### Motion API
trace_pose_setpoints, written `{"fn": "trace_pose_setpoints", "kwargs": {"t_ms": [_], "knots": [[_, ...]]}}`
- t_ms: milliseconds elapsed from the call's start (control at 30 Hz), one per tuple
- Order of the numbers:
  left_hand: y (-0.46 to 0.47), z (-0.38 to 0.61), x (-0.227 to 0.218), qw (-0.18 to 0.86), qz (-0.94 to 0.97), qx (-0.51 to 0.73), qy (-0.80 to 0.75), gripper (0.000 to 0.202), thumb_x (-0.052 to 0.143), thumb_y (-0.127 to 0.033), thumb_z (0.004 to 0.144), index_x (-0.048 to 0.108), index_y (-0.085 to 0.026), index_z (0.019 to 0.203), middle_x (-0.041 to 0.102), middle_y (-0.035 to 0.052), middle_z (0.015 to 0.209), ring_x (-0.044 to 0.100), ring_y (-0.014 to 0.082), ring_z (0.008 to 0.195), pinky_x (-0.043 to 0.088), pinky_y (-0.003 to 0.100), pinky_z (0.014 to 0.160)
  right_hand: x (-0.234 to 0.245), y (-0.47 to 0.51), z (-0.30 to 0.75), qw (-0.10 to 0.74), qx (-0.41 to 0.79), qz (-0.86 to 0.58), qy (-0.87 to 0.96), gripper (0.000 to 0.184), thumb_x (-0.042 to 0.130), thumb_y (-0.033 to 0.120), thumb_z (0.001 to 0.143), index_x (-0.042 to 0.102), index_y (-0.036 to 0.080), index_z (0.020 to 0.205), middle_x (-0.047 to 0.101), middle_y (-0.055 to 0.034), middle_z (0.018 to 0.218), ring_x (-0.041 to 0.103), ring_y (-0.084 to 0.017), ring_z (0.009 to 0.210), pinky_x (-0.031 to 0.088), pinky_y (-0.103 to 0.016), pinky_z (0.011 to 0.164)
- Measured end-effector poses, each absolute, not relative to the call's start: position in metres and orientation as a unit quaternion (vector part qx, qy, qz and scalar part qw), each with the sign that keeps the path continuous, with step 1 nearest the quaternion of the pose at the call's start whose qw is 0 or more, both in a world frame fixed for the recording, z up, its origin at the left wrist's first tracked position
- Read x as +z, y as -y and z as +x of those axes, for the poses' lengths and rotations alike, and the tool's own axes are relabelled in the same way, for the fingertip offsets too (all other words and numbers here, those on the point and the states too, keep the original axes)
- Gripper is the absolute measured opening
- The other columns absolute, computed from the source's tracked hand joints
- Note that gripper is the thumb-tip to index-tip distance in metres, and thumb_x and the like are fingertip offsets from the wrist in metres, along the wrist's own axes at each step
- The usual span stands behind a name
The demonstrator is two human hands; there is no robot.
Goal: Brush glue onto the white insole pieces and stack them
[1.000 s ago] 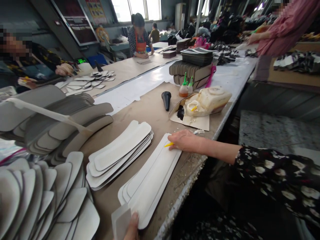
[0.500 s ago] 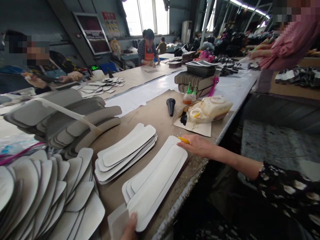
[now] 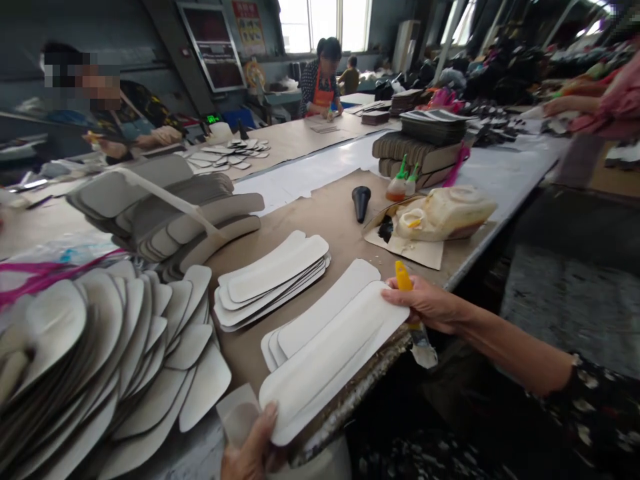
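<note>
A long white curved panel [image 3: 335,360], backed by a slightly larger sheet, is held at both ends over the table's near edge. My left hand [image 3: 255,443] grips its near end, thumb on top and fingers hidden beneath. At the far end, my right hand [image 3: 433,303] pinches the corner with thumb and fingers. That same hand also holds a brush [image 3: 404,277] with a yellow handle, its bristles pointing down below the fingers. Beside my left hand is a pale, thin square piece [image 3: 238,415]. More white panels [image 3: 320,310] lie fanned just behind the held one.
A neat stack of panels [image 3: 280,270] sits further left. Loose piled pieces [image 3: 150,347] and a strapped bundle [image 3: 170,193] fill the left side. A cut-open glue jug [image 3: 445,213], a black cone [image 3: 361,203] and small bottles [image 3: 397,187] stand behind. Co-workers sit and stand around the tables.
My right hand has closed on the panel's far end, and the brush has swung from lying flat to upright. The panel is raised and shifted toward the table edge. The view has turned left.
</note>
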State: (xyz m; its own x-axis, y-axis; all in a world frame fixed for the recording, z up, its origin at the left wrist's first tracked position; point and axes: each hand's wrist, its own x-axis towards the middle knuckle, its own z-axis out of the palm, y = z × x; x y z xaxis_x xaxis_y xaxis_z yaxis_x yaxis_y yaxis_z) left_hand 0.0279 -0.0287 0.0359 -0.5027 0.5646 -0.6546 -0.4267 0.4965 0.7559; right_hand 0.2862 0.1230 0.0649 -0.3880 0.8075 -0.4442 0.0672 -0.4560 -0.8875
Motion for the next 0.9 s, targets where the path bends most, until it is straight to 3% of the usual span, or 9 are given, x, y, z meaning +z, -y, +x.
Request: {"fn": "trace_pose_setpoints", "kwargs": {"t_ms": [200,333,500,700,800,900], "knots": [[0.027,0.039,0.044,0.56,-0.042,0.612,-0.558,0.03,0.077,-0.023,0.054,0.052,-0.014,0.068,0.05,-0.0064,0.05,0.034,0.001,0.036,0.028,0.011,0.033,0.067,-0.127,0.284,0.268,0.713,-0.5,0.412,0.037,0.071,0.041,0.061,0.045,0.017,0.069,0.037,0.0068,0.056,0.026,-0.003,0.043,0.018,-0.017,0.035],[0.027,0.035,0.042,0.555,-0.057,0.617,-0.554,0.032,0.076,-0.02,0.055,0.054,-0.014,0.076,0.054,-0.0045,0.056,0.043,0.0036,0.042,0.035,0.012,0.037,0.068,-0.13,0.279,0.264,0.715,-0.497,0.415,0.036,0.071,0.041,0.061,0.045,0.018,0.07,0.036,0.0061,0.057,0.024,-0.003,0.043,0.018,-0.018,0.034],[0.018,0.026,0.038,0.557,-0.03,0.63,-0.54,0.035,0.072,-0.032,0.062,0.042,-0.016,0.055,0.036,-0.0087,0.039,0.033,0.0024,0.034,0.028,0.013,0.033,0.073,-0.143,0.267,0.275,0.721,-0.497,0.397,0.036,0.072,0.04,0.062,0.044,0.018,0.07,0.037,0.0059,0.057,0.027,-0.004,0.043,0.019,-0.017,0.032],[-0.024,-0.008,0.064,0.502,0.014,0.64,-0.581,0.044,0.073,-0.038,0.06,0.039,-0.014,0.046,0.032,-0.0085,0.035,0.029,0.0015,0.03,0.023,0.014,0.032,0.092,-0.187,0.229,0.282,0.733,-0.448,0.427,0.039,0.066,0.046,0.067,0.041,0.017,0.066,0.035,0.0068,0.055,0.026,-0.003,0.043,0.02,-0.014,0.033],[-0.053,-0.032,0.075,0.484,0.049,0.662,-0.571,0.041,0.075,-0.035,0.057,0.041,-0.014,0.048,0.034,-0.0087,0.037,0.027,0.0009,0.031,0.022,0.014,0.032,0.1,-0.218,0.202,0.269,0.66,-0.455,0.534,0.043,0.056,0.057,0.071,0.038,0.018,0.063,0.033,0.0071,0.052,0.027,-0.003,0.041,0.024,-0.015,0.034],[-0.074,-0.05,0.074,0.467,0.063,0.675,-0.568,0.031,0.074,-0.034,0.058,0.054,-0.012,0.065,0.036,-0.0091,0.042,0.027,0.0006,0.035,0.02,0.013,0.032,0.101,-0.247,0.181,0.194,0.459,-0.516,0.697,0.046,0.034,0.059,0.082,0.038,0.019,0.061,0.039,0.0041,0.048,0.036,-0.006,0.039,0.032,-0.019,0.037]]}}
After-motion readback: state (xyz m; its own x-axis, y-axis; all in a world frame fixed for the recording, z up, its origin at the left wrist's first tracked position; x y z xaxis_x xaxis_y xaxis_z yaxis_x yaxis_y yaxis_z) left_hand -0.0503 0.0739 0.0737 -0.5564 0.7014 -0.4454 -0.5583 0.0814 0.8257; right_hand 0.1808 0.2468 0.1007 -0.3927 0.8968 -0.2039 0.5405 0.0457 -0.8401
